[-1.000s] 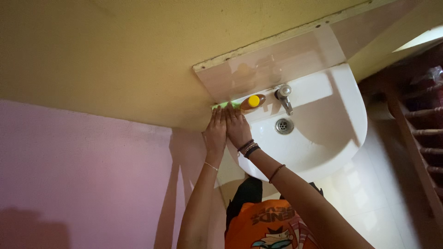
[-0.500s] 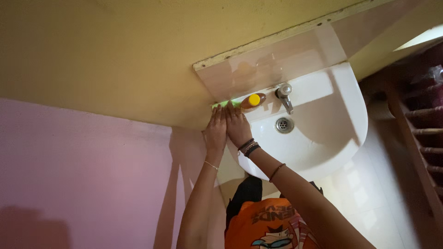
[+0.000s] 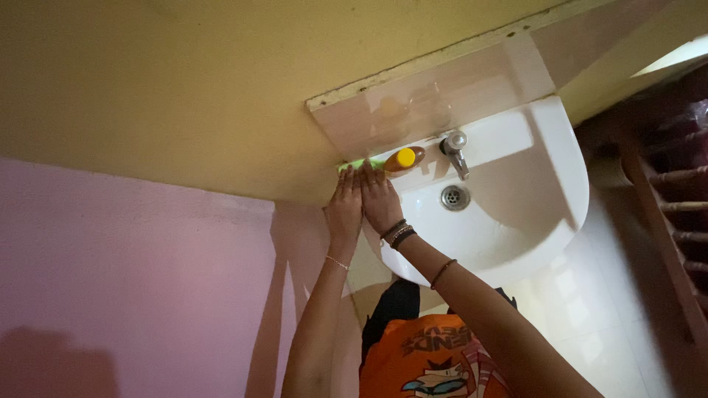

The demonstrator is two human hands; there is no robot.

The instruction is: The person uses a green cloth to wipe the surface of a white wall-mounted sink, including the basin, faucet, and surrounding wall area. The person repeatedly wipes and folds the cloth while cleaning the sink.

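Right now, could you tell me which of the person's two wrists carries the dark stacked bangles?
The right hand's wrist: dark stacked bangles circle it, while the left hand's wrist carries only one thin chain bracelet.

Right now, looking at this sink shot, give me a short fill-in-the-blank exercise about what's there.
1. Both hands, left hand and right hand, reach to a ____ object on the basin's back ledge.
2. The brown bottle has a ____ cap.
3. The round drain lies below the metal ____.
4. The basin is ____ in colour.

Missing words: green; yellow; tap; white
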